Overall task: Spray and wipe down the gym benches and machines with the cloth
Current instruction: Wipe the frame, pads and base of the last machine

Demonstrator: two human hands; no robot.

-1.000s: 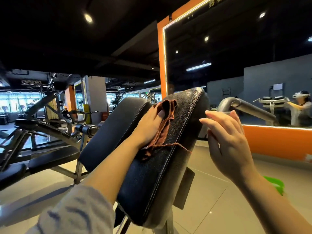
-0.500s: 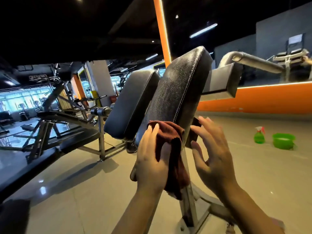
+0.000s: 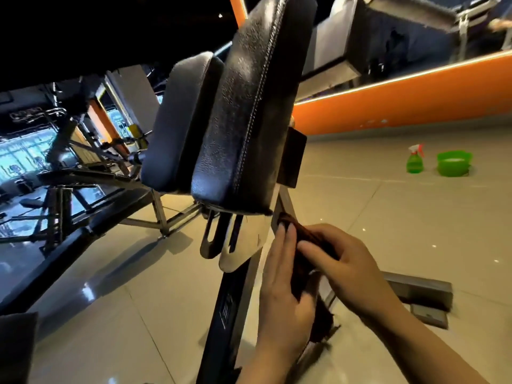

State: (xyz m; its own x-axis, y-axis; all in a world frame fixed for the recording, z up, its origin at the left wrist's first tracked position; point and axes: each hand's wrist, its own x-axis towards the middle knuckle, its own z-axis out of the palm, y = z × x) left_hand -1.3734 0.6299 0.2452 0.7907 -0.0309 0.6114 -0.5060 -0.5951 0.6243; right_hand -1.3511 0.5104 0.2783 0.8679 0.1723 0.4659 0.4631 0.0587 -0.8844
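both hands, left hand (image 3: pixel 279 275) and right hand (image 3: pixel 349 270), grip the brown cloth (image 3: pixel 304 245) between them below the pad (image 3: pixel 243 120).

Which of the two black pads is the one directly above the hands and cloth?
The near, stitched pad; the smoother pad sits behind it to the left, away from the cloth.
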